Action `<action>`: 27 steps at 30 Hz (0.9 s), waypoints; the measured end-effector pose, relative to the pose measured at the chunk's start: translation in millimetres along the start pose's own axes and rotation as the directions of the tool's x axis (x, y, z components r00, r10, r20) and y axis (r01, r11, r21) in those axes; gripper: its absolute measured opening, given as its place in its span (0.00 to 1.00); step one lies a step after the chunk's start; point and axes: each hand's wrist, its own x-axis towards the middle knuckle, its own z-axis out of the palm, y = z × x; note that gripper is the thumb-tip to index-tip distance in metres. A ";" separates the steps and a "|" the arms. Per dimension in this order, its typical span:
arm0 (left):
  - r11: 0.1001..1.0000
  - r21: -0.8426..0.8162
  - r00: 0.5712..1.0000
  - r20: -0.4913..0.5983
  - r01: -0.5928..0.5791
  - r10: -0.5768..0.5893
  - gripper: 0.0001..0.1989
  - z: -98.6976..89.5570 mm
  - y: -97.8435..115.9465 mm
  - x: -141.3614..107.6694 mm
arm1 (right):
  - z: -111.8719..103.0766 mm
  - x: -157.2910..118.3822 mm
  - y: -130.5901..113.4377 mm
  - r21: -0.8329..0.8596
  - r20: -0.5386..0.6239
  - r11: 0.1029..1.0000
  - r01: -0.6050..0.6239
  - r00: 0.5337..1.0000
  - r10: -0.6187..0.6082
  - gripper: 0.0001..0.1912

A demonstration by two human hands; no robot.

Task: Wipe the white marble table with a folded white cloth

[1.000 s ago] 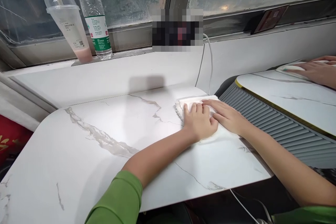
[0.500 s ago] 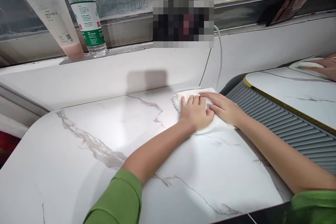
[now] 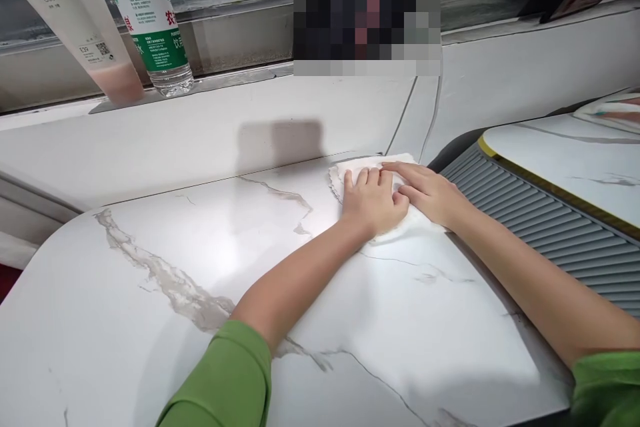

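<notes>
A white cloth (image 3: 413,223) lies spread on the far right corner of a white marble-patterned table (image 3: 300,287). Palm down, my left hand (image 3: 373,202) rests on the cloth with its fingers stretched toward the wall. My right hand (image 3: 425,193) lies flat on the cloth's right side, fingers pointing left, its fingertips close to my left hand. Both hands press from above, and the cloth beneath them is partly hidden.
A plastic cup (image 3: 90,33) with some pink drink and a labelled water bottle (image 3: 150,27) stand on the window ledge. Cables (image 3: 434,113) hang behind the table. At right is another table (image 3: 560,153) with a ribbed grey side; a cloth (image 3: 610,110) lies there, under a partly visible person's hand.
My view has tilted down, so the ledge and bottle sit higher in the picture. My hands and the cloth keep nearly the same place. The other person's hand has mostly left the view.
</notes>
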 end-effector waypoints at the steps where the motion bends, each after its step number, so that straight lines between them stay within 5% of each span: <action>1: 1.000 0.002 1.000 -0.002 -0.001 0.001 0.21 0.1 -0.1 0.0 | -0.7 -0.4 -1.3 0.002 0.003 1.000 -0.003 1.000 0.003 0.25; 17: 1.000 0.006 1.000 -0.007 0.007 -0.007 0.19 0.4 -0.7 1.9 | -11.5 -6.6 -24.5 -0.110 -0.005 0.976 -0.189 0.982 0.190 0.26; 27: 1.000 0.004 1.000 0.002 0.007 -0.007 0.18 -1.6 -16.3 17.8 | -1.6 14.3 -19.8 -0.074 -0.030 0.979 -0.189 0.982 0.187 0.26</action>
